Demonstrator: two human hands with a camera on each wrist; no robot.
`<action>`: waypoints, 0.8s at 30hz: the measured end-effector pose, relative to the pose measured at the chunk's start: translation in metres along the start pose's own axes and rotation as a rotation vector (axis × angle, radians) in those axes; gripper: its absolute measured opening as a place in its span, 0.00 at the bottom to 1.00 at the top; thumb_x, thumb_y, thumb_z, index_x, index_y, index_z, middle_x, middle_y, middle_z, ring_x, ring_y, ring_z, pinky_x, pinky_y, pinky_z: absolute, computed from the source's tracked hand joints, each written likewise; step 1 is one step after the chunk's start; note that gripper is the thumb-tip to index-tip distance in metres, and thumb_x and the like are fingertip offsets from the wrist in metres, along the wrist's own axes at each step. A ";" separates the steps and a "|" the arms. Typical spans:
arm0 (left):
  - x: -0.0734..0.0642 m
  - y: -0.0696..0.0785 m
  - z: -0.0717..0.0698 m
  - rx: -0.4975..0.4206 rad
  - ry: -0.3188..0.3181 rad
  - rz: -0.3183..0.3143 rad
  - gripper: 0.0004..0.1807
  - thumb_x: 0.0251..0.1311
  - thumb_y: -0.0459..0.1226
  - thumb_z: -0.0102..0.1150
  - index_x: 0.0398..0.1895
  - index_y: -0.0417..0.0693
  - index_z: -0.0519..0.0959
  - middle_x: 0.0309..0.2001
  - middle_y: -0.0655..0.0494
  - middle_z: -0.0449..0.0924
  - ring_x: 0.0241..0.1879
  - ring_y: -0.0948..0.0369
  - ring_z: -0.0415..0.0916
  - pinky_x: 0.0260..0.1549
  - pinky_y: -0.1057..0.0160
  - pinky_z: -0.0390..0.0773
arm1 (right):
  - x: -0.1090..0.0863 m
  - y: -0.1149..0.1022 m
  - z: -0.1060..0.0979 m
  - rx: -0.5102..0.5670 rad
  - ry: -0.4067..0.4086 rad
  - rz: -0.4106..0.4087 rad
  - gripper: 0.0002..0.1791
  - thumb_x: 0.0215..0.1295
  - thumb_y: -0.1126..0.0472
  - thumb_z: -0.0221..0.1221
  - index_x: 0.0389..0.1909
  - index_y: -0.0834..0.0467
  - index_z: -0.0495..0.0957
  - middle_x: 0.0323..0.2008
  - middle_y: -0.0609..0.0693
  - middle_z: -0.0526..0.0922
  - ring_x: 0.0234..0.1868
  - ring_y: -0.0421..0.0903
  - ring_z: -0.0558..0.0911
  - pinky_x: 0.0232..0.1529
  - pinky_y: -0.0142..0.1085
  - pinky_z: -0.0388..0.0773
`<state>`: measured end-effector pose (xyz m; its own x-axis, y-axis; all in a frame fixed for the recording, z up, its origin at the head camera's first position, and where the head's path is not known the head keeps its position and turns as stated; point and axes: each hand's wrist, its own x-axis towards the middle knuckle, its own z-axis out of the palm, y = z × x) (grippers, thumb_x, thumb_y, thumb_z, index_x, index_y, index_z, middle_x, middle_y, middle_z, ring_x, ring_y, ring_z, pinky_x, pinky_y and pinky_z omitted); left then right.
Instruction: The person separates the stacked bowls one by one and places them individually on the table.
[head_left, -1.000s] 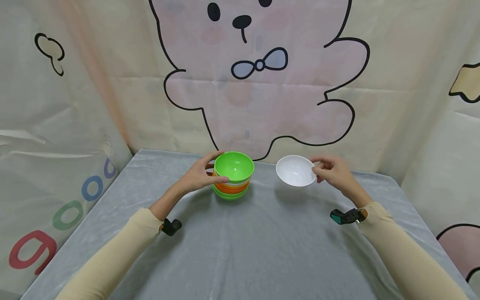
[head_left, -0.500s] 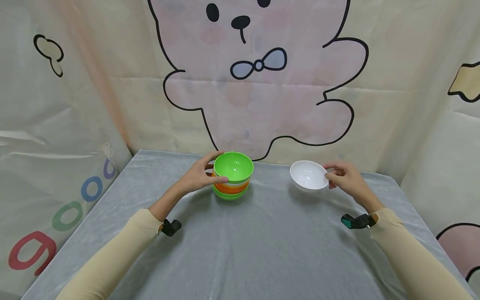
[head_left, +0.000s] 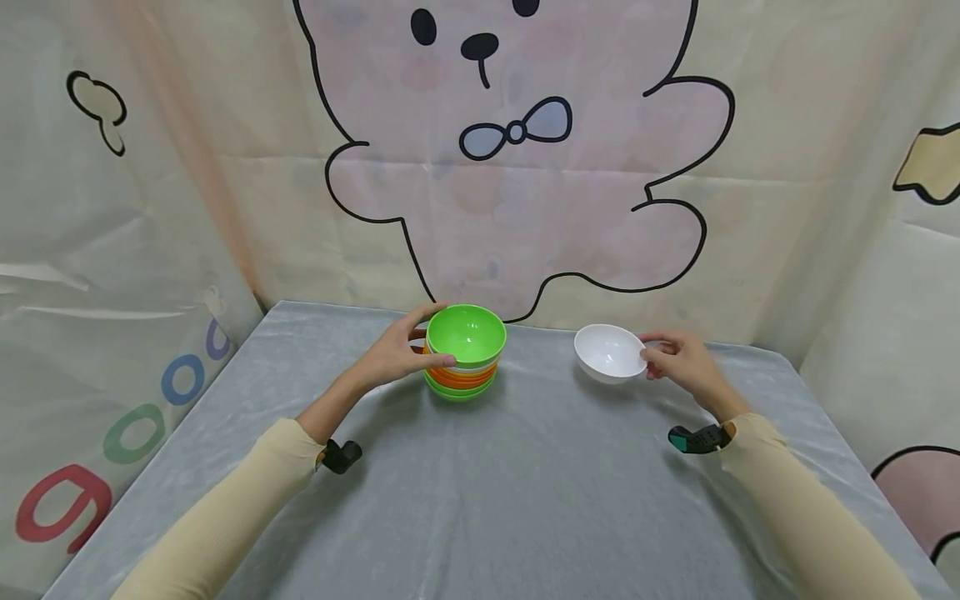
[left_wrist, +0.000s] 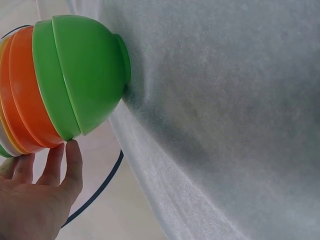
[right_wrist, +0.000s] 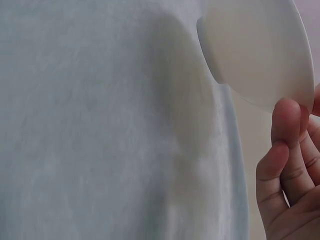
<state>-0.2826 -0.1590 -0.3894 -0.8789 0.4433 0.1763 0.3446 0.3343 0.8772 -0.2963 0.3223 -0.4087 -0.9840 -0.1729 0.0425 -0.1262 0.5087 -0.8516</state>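
A stack of nested bowls stands on the table near its far edge, green at top and bottom with orange and white ones between. My left hand holds it from the left, thumb on the near side and fingers round the far side. In the left wrist view its fingertips touch the lower green and orange bowls. To the right, my right hand pinches the rim of a white bowl. The right wrist view shows that white bowl raised off the cloth, its base over a shadow.
A grey cloth covers the table. Behind it hangs a curtain with a cartoon bear, and printed sheets stand at both sides. Each wrist wears a dark strap device, such as the right one.
My right hand has carried the white bowl right and toward me, away from the stack, then slightly back left. The left hand stays at the stack.
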 end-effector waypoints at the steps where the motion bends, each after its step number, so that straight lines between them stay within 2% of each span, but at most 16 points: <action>1: 0.000 0.000 0.000 0.002 0.002 -0.001 0.47 0.60 0.38 0.74 0.79 0.51 0.58 0.75 0.49 0.59 0.68 0.42 0.65 0.58 0.46 0.74 | 0.002 -0.001 0.003 0.005 0.001 0.005 0.22 0.72 0.66 0.59 0.62 0.74 0.72 0.34 0.59 0.85 0.28 0.51 0.84 0.36 0.44 0.85; 12: 0.000 0.000 0.000 -0.020 0.004 -0.021 0.47 0.60 0.38 0.74 0.79 0.49 0.57 0.75 0.48 0.58 0.69 0.41 0.63 0.59 0.45 0.73 | 0.030 -0.012 0.034 0.037 0.010 0.069 0.22 0.72 0.64 0.59 0.62 0.70 0.74 0.34 0.56 0.85 0.29 0.48 0.83 0.42 0.46 0.84; 17: 0.000 -0.001 0.000 -0.036 0.002 -0.013 0.48 0.60 0.36 0.73 0.80 0.48 0.57 0.75 0.46 0.57 0.69 0.40 0.63 0.60 0.43 0.72 | 0.041 -0.017 0.050 0.072 0.021 0.064 0.21 0.71 0.65 0.59 0.62 0.70 0.75 0.33 0.57 0.85 0.28 0.46 0.83 0.42 0.48 0.84; 24: 0.001 -0.001 -0.001 -0.039 -0.007 -0.012 0.48 0.60 0.36 0.74 0.80 0.49 0.57 0.75 0.48 0.57 0.68 0.42 0.64 0.58 0.46 0.75 | 0.052 -0.016 0.068 0.132 -0.001 0.042 0.22 0.71 0.67 0.58 0.63 0.72 0.74 0.32 0.59 0.85 0.27 0.43 0.82 0.39 0.42 0.85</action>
<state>-0.2843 -0.1594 -0.3901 -0.8804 0.4453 0.1629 0.3210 0.3069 0.8960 -0.3374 0.2482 -0.4286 -0.9879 -0.1549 0.0044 -0.0668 0.4002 -0.9140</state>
